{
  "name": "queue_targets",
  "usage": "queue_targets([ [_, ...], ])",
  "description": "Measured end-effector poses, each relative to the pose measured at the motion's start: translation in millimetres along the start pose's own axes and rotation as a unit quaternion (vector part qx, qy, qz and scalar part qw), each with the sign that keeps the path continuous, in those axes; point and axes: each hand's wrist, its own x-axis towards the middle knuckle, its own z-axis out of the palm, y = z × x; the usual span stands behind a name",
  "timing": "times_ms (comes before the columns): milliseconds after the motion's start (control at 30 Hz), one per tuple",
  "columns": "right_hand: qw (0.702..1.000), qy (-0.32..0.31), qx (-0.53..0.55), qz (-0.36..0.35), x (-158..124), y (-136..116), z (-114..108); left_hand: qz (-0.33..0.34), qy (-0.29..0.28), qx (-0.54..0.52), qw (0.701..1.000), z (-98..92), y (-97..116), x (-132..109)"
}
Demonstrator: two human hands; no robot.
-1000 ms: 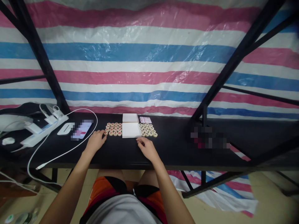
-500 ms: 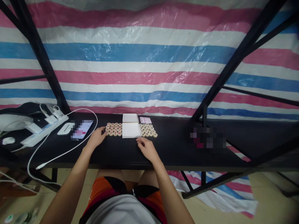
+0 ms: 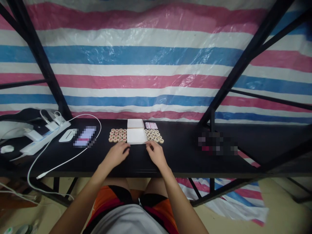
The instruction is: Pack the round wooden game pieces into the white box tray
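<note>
An opened white box lies on the black table, its other half folded back behind it. Left of it, round Chinese chess pieces with red characters stand in rows; on its right is a less even group of pieces with dark characters. My left hand is just in front of the box's near left corner, fingers loosely bent and apart, holding nothing. At the near right corner, my right hand has its thumb and fingers apart and no object between them. Whether its fingertips touch the box, I cannot tell.
A pink-and-white card lies behind the dark pieces. To the left are a blurred phone, a white device, a power strip and a loose white cable. Black frame posts and a striped plastic sheet stand behind.
My left hand has come away from the red-character pieces, moving right and nearer to the box's front edge. My right hand has shifted slightly right, beside the box's near right corner.
</note>
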Motion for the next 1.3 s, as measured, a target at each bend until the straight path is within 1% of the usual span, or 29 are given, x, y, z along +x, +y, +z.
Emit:
queue_targets([
  [67,0.998,0.026,-0.05,0.005,0.4,9.9,-5.2,0.025,-0.037,-0.012,0.999,11.3,16.6,-1.2],
  [100,0.996,0.036,-0.074,0.013,0.1,15.2,-7.9,0.031,-0.043,-0.013,0.999,16.1,21.6,-1.9],
  [167,0.992,0.04,-0.117,0.032,-1.3,24.0,-12.4,0.032,-0.03,-0.01,0.999,23.2,26.2,-3.8],
  [267,0.988,0.01,-0.153,0.036,-4.7,28.6,-15.1,0.027,-0.01,-0.016,0.999,26.7,25.8,-7.2],
  [400,0.987,-0.038,-0.157,0.016,-8.5,24.8,-14.4,0.013,-0.011,-0.032,0.999,24.5,25.2,-9.0],
  [600,0.984,-0.056,-0.166,-0.037,-10.6,22.9,-14.8,0.006,-0.009,-0.044,0.999,21.5,27.2,-8.5],
  [800,0.972,-0.092,-0.211,-0.043,-9.4,20.8,-15.0,-0.003,0.0,-0.027,1.0,24.8,25.0,-8.9],
  [933,0.965,-0.113,-0.231,-0.049,-8.2,19.2,-15.1,0.0,0.019,-0.003,1.0,27.7,22.9,-9.1],
  [1100,0.969,-0.092,-0.226,-0.051,-8.9,19.5,-13.8,0.007,0.001,-0.007,1.0,24.8,25.5,-8.3],
  [1300,0.972,-0.052,-0.222,-0.053,-10.0,17.1,-13.7,-0.01,0.005,-0.022,1.0,23.0,25.8,-7.2],
])
